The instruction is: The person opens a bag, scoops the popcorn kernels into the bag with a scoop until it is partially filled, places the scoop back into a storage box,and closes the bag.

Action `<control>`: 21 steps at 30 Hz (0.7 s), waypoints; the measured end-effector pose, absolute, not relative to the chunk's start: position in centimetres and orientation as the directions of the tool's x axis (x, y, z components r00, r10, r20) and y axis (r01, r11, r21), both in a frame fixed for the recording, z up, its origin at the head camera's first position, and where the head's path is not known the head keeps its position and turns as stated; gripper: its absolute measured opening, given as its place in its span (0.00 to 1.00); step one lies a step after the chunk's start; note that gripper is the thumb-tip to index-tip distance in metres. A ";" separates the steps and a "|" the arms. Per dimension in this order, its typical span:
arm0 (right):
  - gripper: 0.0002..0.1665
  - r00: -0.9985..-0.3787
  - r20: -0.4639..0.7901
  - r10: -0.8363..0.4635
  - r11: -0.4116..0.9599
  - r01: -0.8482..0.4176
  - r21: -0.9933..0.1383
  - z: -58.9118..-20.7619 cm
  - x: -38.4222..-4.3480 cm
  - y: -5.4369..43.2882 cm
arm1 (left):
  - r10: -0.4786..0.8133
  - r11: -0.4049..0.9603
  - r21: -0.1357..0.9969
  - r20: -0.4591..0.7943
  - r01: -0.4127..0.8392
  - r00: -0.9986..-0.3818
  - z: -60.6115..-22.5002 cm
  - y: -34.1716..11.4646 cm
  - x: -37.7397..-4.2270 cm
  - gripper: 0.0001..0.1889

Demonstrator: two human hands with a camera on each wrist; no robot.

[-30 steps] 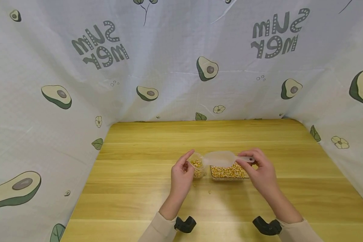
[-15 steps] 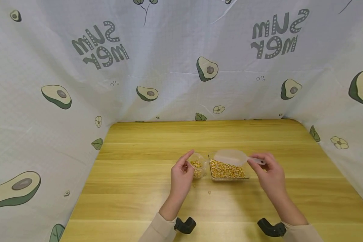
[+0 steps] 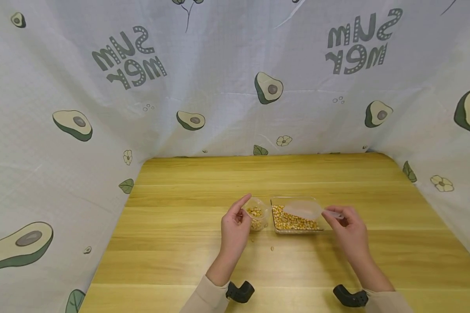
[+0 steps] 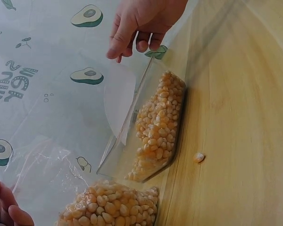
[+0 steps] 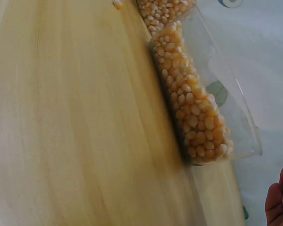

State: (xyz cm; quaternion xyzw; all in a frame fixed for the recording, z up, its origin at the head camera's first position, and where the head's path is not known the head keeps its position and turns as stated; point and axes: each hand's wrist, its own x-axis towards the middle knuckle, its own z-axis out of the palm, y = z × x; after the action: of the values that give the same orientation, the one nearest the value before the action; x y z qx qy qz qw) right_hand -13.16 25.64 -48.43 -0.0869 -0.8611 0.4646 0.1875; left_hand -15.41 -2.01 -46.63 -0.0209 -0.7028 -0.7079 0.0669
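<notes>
My left hand (image 3: 236,228) pinches the upper edge of a clear plastic bag (image 4: 47,165), holding its mouth up. Corn kernels (image 4: 115,207) fill the bag's lower part. To its right stands a clear rectangular container (image 3: 277,201), with more corn kernels (image 3: 291,222) heaped toward its near side. My right hand (image 3: 351,228) grips the handle of a translucent white scoop (image 3: 304,210) between thumb and fingers. The scoop's bowl overlaps the container from above in the head view, and in the left wrist view it hangs at the container's far rim.
A loose kernel (image 3: 272,248) lies on the wooden table (image 3: 180,243) in front of the container, with another (image 3: 253,240) near the bag. A white curtain (image 3: 219,65) with printed avocados surrounds the table at the back and sides.
My right hand has moved the scoop rightward from over the bag's mouth to over the container, then lowered it slightly. My left hand and the bag have stayed in place.
</notes>
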 end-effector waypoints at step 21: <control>0.17 -0.939 0.141 0.314 0.585 0.074 -0.808 -50.3 -13.5 26.1 | -0.062 -0.026 0.993 0.114 0.115 -0.992 -46.7 -2.0 -15.4 0.26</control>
State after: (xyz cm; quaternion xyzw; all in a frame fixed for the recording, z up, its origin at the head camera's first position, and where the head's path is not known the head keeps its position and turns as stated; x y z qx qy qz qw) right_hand -13.46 26.12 -50.27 -0.1104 -0.8798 0.4420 0.1357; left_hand -15.36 -2.01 -46.71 -0.0193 -0.6952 -0.7159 0.0618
